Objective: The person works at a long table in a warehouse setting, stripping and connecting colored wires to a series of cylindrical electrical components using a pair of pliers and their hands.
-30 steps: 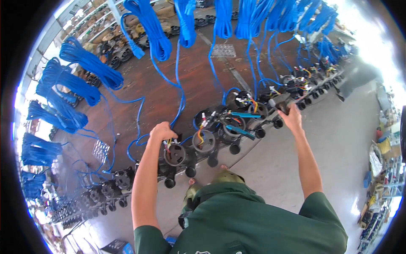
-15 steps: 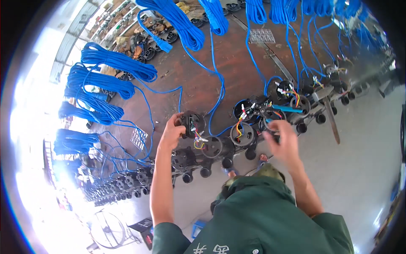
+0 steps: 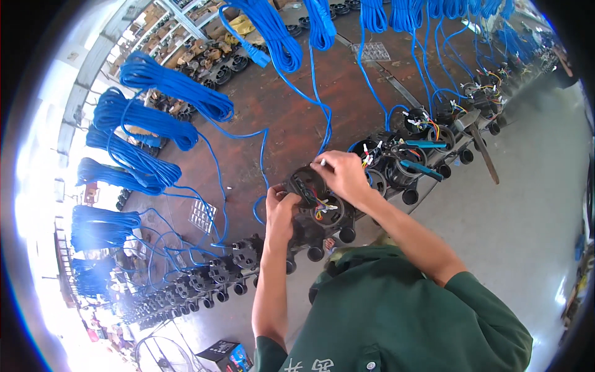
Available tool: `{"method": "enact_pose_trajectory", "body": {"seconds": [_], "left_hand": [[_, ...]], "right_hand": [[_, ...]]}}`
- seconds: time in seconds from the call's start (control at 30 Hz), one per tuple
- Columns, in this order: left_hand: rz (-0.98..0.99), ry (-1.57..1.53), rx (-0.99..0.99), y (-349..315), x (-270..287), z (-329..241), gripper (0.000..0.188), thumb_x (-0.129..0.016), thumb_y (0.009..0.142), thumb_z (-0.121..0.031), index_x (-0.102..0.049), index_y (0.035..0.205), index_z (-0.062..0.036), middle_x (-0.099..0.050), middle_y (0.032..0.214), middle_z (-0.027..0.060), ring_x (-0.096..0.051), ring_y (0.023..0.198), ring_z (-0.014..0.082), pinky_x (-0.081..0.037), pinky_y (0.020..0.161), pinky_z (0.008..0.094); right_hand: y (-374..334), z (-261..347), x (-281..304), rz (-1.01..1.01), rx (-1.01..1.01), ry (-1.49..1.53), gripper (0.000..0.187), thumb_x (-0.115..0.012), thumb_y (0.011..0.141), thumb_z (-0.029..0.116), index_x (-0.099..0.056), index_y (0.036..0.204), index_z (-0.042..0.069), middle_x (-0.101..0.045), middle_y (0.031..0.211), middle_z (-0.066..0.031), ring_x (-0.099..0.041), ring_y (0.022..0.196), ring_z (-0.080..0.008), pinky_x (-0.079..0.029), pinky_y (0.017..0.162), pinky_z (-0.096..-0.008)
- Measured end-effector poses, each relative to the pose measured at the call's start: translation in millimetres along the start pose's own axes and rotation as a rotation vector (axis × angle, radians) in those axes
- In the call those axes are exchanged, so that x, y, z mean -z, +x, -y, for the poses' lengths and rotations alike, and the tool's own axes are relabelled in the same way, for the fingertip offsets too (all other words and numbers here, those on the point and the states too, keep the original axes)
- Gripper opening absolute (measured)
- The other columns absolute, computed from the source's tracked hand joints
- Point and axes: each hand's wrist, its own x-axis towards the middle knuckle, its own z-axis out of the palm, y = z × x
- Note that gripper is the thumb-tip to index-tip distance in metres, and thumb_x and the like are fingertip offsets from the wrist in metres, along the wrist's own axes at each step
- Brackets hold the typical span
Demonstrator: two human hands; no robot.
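My left hand is closed on the near left edge of a round black plastic housing, tilted up at the table's front edge. From it, coloured wires with white ends run to an open black ring-shaped part just to the right. My right hand pinches a small white piece, perhaps a wire connector, at the housing's far right rim. Right of that hand, pliers with blue handles lie across the black housings, beside more bundled wires.
Coiled blue cables lie along the far and left sides of the brown table. Several black housings line its front edge. A hammer rests at the right, its handle overhanging. A box stands on the floor.
My right hand has left the blue-handled pliers and moved left to the round housing, now pinching a small white piece. My left hand and its housing have shifted right in view.
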Motion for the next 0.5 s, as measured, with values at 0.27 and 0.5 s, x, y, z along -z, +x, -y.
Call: {"method": "enact_pose_trajectory", "body": {"seconds": [0.27, 0.5], "left_hand": [[-0.035, 0.658, -0.449, 26, 22, 40, 0.04, -0.061, 0.085, -0.003, -0.059, 0.125, 0.003, -0.064, 0.113, 0.0149, -0.066, 0.093, 0.0265, -0.053, 0.085, 0.0392], [-0.06, 0.417, -0.704, -26, -42, 12, 0.038, -0.058, 0.087, 0.01, -0.064, 0.124, 0.0045, -0.068, 0.111, 0.0128, -0.063, 0.083, 0.0155, -0.054, 0.08, 0.0293]], "right_hand": [[-11, 5, 17, 0.324, -0.601, 0.451, 0.026, -0.08, 0.095, 0.024, -0.075, 0.085, 0.0, -0.067, 0.066, 0.0001, -0.059, 0.058, -0.0048, -0.044, 0.052, -0.0234], [-18, 10, 15, 0.193, -0.405, 0.294, 0.017, -0.083, 0.088, 0.013, -0.074, 0.091, 0.0, -0.07, 0.072, 0.0008, -0.062, 0.067, -0.0035, -0.049, 0.059, -0.0224]]}}
